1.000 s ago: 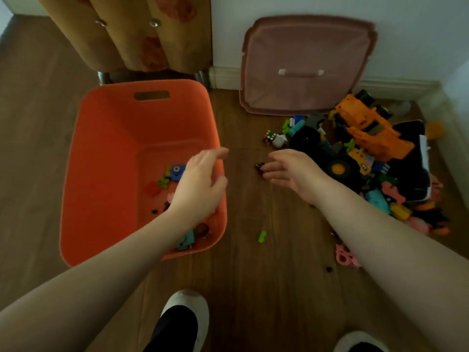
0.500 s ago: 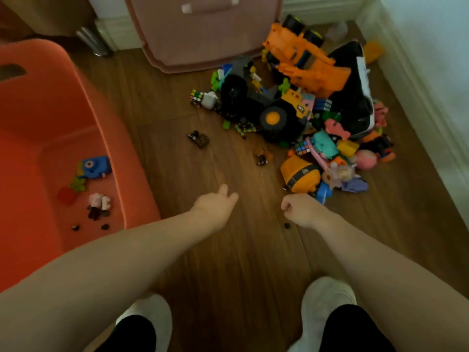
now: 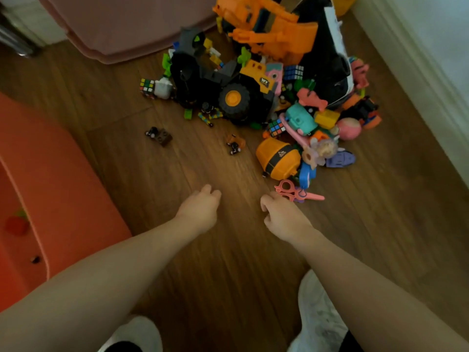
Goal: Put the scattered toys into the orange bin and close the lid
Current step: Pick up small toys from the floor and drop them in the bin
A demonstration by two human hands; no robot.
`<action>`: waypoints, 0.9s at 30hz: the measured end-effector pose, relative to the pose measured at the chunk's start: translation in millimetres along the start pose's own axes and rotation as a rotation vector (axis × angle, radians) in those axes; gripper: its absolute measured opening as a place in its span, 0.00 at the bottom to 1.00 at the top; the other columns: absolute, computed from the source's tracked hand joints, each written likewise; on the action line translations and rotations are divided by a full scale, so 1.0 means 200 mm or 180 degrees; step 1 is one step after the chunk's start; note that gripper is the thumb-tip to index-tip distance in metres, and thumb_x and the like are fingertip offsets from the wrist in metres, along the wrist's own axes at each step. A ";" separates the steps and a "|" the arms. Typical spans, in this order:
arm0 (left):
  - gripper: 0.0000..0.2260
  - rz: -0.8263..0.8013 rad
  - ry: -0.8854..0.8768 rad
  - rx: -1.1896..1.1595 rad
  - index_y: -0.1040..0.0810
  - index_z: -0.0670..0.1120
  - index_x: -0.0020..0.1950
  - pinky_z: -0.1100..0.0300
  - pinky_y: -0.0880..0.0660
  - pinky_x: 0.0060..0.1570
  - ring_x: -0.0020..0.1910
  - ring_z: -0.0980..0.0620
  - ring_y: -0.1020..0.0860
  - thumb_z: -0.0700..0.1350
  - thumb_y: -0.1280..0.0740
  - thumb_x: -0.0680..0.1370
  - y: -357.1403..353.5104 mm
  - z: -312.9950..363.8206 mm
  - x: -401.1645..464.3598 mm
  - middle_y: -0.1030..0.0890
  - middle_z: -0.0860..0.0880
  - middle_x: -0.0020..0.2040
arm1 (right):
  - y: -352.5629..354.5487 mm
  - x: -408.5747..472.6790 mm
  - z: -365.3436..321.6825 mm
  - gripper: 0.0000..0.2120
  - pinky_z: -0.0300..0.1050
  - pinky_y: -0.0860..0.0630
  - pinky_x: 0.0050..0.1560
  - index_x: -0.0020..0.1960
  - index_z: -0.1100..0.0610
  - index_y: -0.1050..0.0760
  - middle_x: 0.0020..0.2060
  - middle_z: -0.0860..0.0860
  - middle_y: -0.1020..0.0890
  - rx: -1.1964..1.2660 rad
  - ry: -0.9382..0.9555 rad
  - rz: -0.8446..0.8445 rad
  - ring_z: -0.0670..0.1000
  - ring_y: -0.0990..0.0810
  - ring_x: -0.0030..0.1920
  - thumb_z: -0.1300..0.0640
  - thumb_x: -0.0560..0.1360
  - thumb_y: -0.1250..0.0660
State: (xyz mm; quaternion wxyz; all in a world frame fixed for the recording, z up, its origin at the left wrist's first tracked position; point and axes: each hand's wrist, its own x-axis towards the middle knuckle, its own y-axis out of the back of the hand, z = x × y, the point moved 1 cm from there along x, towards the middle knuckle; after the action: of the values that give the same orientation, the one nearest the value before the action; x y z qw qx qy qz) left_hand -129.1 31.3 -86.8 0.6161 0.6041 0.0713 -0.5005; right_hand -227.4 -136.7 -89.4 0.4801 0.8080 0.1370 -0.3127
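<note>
Step in hand: reach toward the toy pile (image 3: 269, 92) at 1 o'clock on the floor (image 3: 228, 262). Orange bin (image 3: 58, 189) sits at 9 o'clock, lid off; a few small pieces lie inside. Pink lid (image 3: 121, 26) leans at 12 o'clock.

Left hand (image 3: 200, 209) — fingers loosely curled, nothing held. Right hand (image 3: 281, 217) — loosely curled too, just beside the pink scissors (image 3: 294, 193); whether it touches them, cannot tell.

Next move probably calls for pinching the scissors, then carrying them left to the bin. 2 small toys lie apart near 12 o'clock.
</note>
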 end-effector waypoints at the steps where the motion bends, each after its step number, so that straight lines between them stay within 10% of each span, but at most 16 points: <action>1: 0.11 0.0056 -0.0055 -0.0114 0.31 0.43 0.57 0.51 0.27 0.52 0.55 0.43 0.28 0.36 0.44 0.76 0.02 0.03 0.02 0.30 0.43 0.59 | 0.01 0.00 0.01 0.05 0.45 0.29 0.40 0.48 0.56 0.34 0.49 0.54 0.26 0.0150 -0.0104 0.0201 0.50 0.27 0.43 0.63 0.74 0.40; 11: 0.17 0.1498 0.0281 -0.0775 0.39 0.44 0.67 0.53 0.33 0.36 0.47 0.40 0.24 0.45 0.43 0.79 0.29 0.17 0.36 0.25 0.40 0.54 | 0.10 0.03 0.21 0.25 0.48 0.29 0.39 0.66 0.55 0.41 0.50 0.54 0.21 -0.0382 -0.0945 0.0507 0.56 0.20 0.47 0.43 0.76 0.39; 18: 0.24 0.0757 0.0340 0.0371 0.45 0.48 0.73 0.52 0.30 0.38 0.52 0.40 0.24 0.42 0.41 0.79 0.23 0.21 0.46 0.27 0.39 0.58 | 0.11 0.07 0.20 0.21 0.51 0.25 0.43 0.61 0.56 0.37 0.50 0.54 0.22 -0.0791 -0.0995 0.0307 0.57 0.21 0.49 0.47 0.75 0.35; 27: 0.20 0.0113 0.0318 0.0097 0.27 0.45 0.60 0.57 0.31 0.39 0.49 0.45 0.24 0.57 0.38 0.75 0.19 0.18 0.27 0.24 0.45 0.52 | 0.22 0.05 0.04 0.16 0.33 0.38 0.20 0.36 0.56 0.26 0.26 0.51 0.23 0.3089 -0.0928 -0.0506 0.43 0.31 0.20 0.47 0.76 0.40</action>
State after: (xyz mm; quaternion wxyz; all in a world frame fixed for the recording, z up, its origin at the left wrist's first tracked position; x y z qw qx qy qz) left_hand -95.7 -35.3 -89.1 0.6113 0.6388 0.0836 -0.4597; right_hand -199.6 -166.1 -69.4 0.0386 0.8730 -0.0313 -0.4853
